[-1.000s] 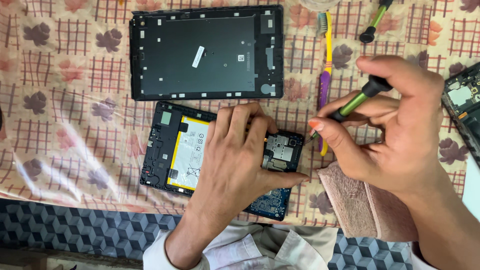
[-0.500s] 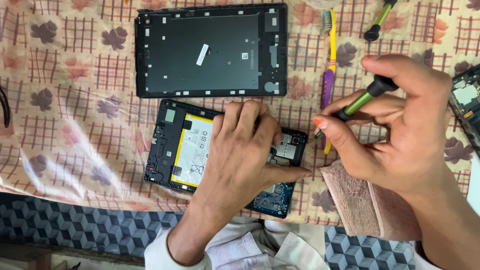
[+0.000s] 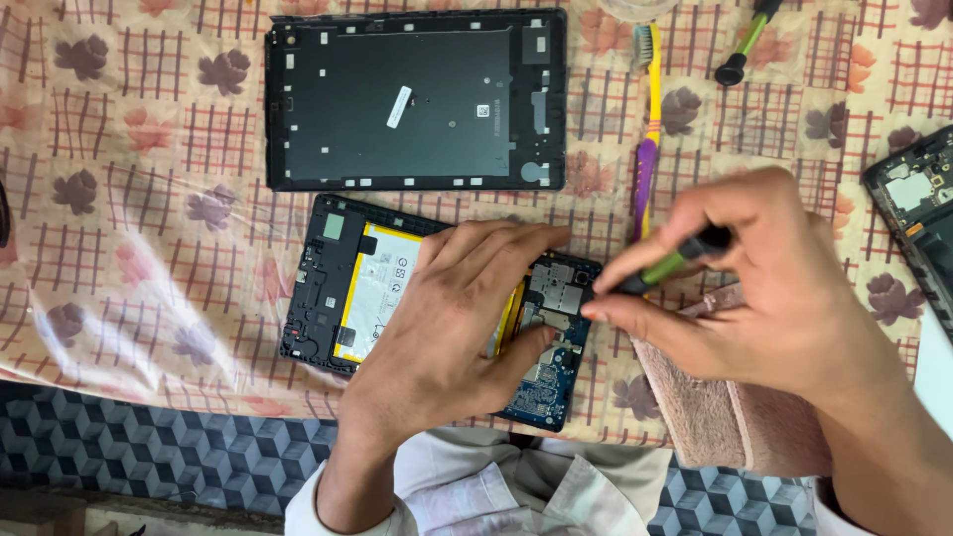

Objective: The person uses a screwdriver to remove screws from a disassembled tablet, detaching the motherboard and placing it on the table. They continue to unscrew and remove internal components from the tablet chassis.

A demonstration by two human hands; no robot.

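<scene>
An opened tablet point(image 3: 333, 298) lies on the patterned tablecloth, its white battery and blue circuit board exposed. My left hand point(image 3: 457, 328) rests flat on it, palm down, fingers spread over the battery and board. My right hand point(image 3: 754, 288) pinches a green-and-black screwdriver point(image 3: 675, 263), whose tip points at the right end of the circuit board near the tablet's edge. The black back cover point(image 3: 417, 99) of the tablet lies just beyond, inner side up.
A yellow and purple toothbrush point(image 3: 650, 119) lies right of the back cover. Another green-handled screwdriver point(image 3: 745, 45) is at the top right. A second opened device point(image 3: 918, 213) sits at the right edge. A pink cloth point(image 3: 725, 417) lies under my right wrist.
My right hand has moved left and down, bringing the screwdriver tip onto the right end of the circuit board. My left hand stays pressed on the tablet.
</scene>
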